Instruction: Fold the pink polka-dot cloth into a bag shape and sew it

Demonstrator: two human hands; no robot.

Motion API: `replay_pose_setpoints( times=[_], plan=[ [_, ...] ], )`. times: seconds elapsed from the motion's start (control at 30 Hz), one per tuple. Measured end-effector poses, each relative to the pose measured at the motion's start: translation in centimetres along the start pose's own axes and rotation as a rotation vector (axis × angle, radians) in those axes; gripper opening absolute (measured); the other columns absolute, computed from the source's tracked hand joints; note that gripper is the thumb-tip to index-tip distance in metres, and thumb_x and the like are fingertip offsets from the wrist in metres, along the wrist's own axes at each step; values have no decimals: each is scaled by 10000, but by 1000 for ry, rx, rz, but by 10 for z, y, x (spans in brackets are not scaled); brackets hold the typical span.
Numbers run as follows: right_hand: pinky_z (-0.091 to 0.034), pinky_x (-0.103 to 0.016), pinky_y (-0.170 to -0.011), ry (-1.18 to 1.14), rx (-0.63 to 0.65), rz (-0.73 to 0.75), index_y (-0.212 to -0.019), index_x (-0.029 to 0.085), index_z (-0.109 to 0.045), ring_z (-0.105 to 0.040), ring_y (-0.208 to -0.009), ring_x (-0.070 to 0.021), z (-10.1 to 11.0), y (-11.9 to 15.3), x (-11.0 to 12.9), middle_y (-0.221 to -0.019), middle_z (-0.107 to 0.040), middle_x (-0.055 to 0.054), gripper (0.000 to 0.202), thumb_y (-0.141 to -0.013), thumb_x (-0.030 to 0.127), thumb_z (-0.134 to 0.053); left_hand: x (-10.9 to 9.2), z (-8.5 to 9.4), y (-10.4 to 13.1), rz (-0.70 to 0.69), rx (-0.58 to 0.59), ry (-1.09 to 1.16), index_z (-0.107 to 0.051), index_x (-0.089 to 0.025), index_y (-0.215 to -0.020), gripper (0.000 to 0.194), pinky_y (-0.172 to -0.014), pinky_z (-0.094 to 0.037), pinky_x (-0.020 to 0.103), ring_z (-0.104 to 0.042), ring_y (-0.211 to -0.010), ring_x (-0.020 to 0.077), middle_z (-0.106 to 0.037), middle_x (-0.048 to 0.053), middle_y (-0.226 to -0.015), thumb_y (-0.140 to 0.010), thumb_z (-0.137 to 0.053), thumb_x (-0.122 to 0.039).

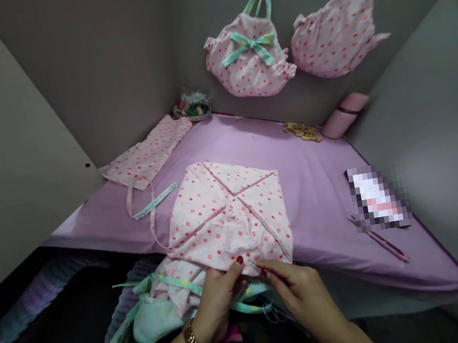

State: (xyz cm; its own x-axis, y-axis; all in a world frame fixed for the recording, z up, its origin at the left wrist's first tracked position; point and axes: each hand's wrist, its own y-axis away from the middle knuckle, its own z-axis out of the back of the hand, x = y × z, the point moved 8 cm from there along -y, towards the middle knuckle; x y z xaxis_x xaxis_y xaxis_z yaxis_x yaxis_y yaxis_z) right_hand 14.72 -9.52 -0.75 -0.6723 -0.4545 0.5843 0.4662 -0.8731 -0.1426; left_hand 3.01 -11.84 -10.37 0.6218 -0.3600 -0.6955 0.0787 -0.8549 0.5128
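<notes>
A pink cotton piece with red dots point(228, 218) lies partly on the table and hangs over its front edge. Its visible face has folded flaps meeting near the middle. My left hand point(220, 293), wearing a gold bracelet, clasps the near edge of this fabric with the thumb on top. Close beside it, my right hand point(299, 288) is closed in a pinch at the same edge. Whatever sits between those fingertips is too small to make out. Pale loops of thread point(272, 312) hang below the fabric. Mint-green cloth with ties point(154, 318) gathers under the dotted piece at the left.
A purple cloth point(313, 204) covers the table. Dotted fabric point(151, 152), a basket of sewing supplies point(192, 110), a tan pile point(302, 131), a pink cylinder point(345, 115) and pink-handled scissors point(386, 245) lie around. Two dotted bags point(253, 65) hang on the wall.
</notes>
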Motion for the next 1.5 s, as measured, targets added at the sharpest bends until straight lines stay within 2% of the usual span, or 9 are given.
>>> replay_pose_setpoints(
  times=[0.23, 0.6, 0.77, 0.97, 1.17, 1.4, 1.5],
  plan=[
    [-539, -233, -653, 24, -13, -11, -962, 208, -692, -695, -760, -178, 0, 3, -6, -889, -727, -48, 292, -852, 228, -422, -4, -2, 4, -34, 27, 31, -620, -133, -890, 363, -563, -400, 224, -505, -555, 102, -619, 7, -724, -631, -747, -353],
    [-547, -253, -664, 66, 19, 22, -953, 224, -701, -696, -758, -189, -4, 3, -4, -884, -728, -41, 301, -853, 232, -417, -3, -3, 4, -27, 46, -15, -596, -119, -740, 340, -554, -364, 225, -459, -529, 97, -577, -4, -614, -643, -724, -419],
    [-543, -252, -671, 67, 38, 12, -966, 206, -696, -695, -769, -194, -5, 4, -6, -898, -725, -57, 307, -861, 242, -410, -1, -2, 3, -23, 43, 12, -594, -122, -791, 349, -575, -377, 230, -476, -548, 99, -590, 0, -649, -644, -726, -410],
    [-543, -272, -697, 59, 39, -7, -970, 208, -698, -692, -793, -208, -7, 5, -10, -919, -720, -66, 311, -856, 241, -411, -1, -2, 4, -8, 29, 22, -597, -127, -758, 358, -562, -371, 230, -472, -528, 100, -582, -8, -613, -611, -747, -417],
    [-546, -299, -703, 76, 63, -14, -979, 206, -699, -696, -735, -213, -8, 3, -9, -900, -723, -65, 319, -862, 249, -405, -2, -3, 3, -18, 48, 19, -599, -134, -776, 336, -548, -358, 224, -461, -521, 97, -573, -13, -612, -639, -730, -411],
    [-538, -287, -709, 86, 83, -19, -993, 217, -697, -694, -755, -212, -10, 2, -10, -916, -720, -60, 321, -861, 241, -406, -2, -2, 3, -28, 38, 3, -606, -131, -791, 344, -542, -360, 225, -468, -518, 100, -584, -8, -621, -637, -732, -412],
    [-542, -296, -692, 95, 92, -16, -999, 209, -696, -695, -739, -215, -11, 2, -10, -905, -722, -62, 323, -859, 245, -408, -4, -3, 3, -53, 53, 9, -614, -130, -853, 340, -549, -371, 225, -481, -530, 103, -604, -1, -656, -667, -716, -395]
  ],
)
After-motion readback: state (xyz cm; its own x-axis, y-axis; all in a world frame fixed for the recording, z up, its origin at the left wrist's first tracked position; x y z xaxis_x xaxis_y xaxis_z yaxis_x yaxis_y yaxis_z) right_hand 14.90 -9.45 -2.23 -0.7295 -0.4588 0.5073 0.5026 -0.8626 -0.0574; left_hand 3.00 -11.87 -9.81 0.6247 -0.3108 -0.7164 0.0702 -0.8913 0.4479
